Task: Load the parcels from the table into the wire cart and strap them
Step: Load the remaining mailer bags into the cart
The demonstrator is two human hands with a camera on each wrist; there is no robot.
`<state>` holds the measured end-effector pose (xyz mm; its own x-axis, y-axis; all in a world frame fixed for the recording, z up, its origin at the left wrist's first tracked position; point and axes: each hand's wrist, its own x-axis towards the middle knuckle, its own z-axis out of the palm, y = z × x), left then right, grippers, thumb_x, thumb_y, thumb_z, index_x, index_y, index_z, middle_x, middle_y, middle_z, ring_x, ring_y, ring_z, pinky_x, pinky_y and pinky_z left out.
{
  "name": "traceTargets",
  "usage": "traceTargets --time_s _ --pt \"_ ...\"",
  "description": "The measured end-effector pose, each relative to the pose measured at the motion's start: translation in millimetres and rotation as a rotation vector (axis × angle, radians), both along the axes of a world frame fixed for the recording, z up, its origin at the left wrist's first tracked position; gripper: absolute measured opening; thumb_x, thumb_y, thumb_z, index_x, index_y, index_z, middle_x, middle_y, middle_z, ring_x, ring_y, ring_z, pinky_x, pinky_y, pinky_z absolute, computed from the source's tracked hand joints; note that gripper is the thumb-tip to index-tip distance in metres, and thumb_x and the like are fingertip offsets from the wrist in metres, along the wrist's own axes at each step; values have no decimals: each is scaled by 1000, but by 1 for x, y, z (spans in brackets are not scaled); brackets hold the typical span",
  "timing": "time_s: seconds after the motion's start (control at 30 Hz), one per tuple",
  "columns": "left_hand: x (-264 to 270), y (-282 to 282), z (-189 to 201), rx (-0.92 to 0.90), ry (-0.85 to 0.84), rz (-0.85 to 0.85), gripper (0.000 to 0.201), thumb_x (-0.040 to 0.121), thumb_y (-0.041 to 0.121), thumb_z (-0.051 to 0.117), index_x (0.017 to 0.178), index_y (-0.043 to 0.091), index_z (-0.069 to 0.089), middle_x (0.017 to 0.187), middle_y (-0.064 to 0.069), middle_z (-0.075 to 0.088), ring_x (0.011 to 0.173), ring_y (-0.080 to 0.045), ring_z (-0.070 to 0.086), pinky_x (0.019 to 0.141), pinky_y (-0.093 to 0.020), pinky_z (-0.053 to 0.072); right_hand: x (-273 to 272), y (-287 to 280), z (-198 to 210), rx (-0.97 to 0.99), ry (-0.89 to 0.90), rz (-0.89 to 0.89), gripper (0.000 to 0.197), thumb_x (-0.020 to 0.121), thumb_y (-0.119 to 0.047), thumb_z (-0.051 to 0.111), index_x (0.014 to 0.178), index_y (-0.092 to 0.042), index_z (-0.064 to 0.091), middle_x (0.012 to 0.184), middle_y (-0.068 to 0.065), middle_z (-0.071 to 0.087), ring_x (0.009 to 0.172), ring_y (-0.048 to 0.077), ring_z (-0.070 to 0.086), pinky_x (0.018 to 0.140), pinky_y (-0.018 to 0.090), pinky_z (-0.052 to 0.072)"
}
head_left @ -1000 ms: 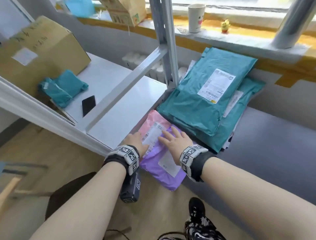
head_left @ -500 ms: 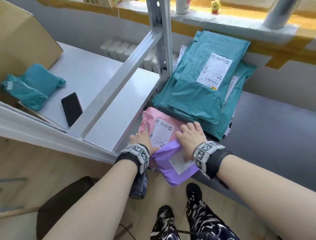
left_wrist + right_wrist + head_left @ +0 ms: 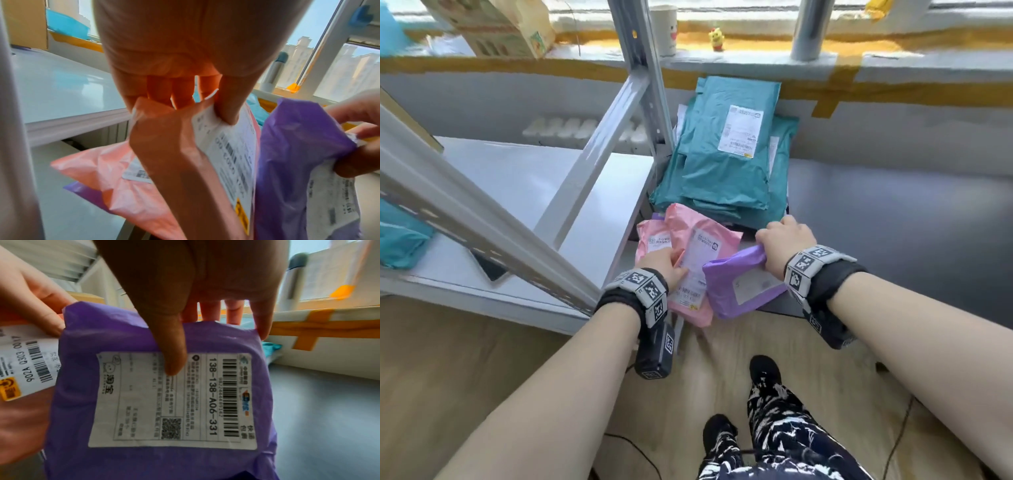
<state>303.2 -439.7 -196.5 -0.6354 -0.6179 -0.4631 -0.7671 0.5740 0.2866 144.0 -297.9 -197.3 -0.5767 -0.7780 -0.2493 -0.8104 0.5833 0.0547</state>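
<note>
My left hand [image 3: 667, 265] pinches a pink parcel [image 3: 700, 270] with a white label, thumb on the label [image 3: 228, 146] and fingers behind it. My right hand [image 3: 780, 245] grips the top edge of a purple parcel [image 3: 743, 287], thumb pressed on its label [image 3: 174, 400]. Both parcels are lifted off the dark grey table [image 3: 893, 240] at its near left corner. A second pink parcel [image 3: 654, 241] lies beneath, with a purple one [image 3: 82, 190] under it. A stack of teal parcels [image 3: 726, 161] lies behind. No wire cart is in view.
A white metal shelf rack [image 3: 524, 192] with a slanted brace stands left of the table, holding a teal parcel [image 3: 400, 240] and a black phone [image 3: 489, 269]. The windowsill [image 3: 756, 58] carries a paper cup, a cardboard box and a yellow figurine. Wooden floor lies below.
Both hands went from pressing flat on the parcels to gripping them. The pink and purple parcels have come apart and risen off the table, uncovering another pink parcel.
</note>
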Motion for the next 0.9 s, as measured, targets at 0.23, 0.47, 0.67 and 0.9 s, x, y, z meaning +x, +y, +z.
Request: traceTargets --time_s 0.23,0.47,0.67,0.9 --pt "-33 44 14 -36 125 -131 35 95 27 50 125 10 54 123 -12 61 112 -30 57 91 -32 42 -18 86 15 -71 11 -280 26 89 -21 52 114 -21 56 121 5 57 119 28 42 96 37 37" --pt "-107 109 33 -77 182 -265 35 93 28 52 124 11 54 121 -12 63 110 -30 59 93 -34 44 -62 189 35 -196 -91 -583 29 88 -10 48 113 -22 56 119 5 58 121 28 39 92 37 39" --pt "-198 232 42 -47 243 -440 28 94 26 50 116 12 59 112 -11 67 100 -29 64 88 -35 50 -99 326 52 -276 5 -706 28 86 -6 46 108 -18 59 109 8 61 113 29 45 88 36 41" --pt "-292 397 50 -34 305 -632 24 93 24 49 110 9 58 107 -10 66 98 -30 61 81 -31 46 -142 494 68 -363 108 -884 33 85 -3 44 110 -17 61 111 8 60 113 29 44 93 37 41"
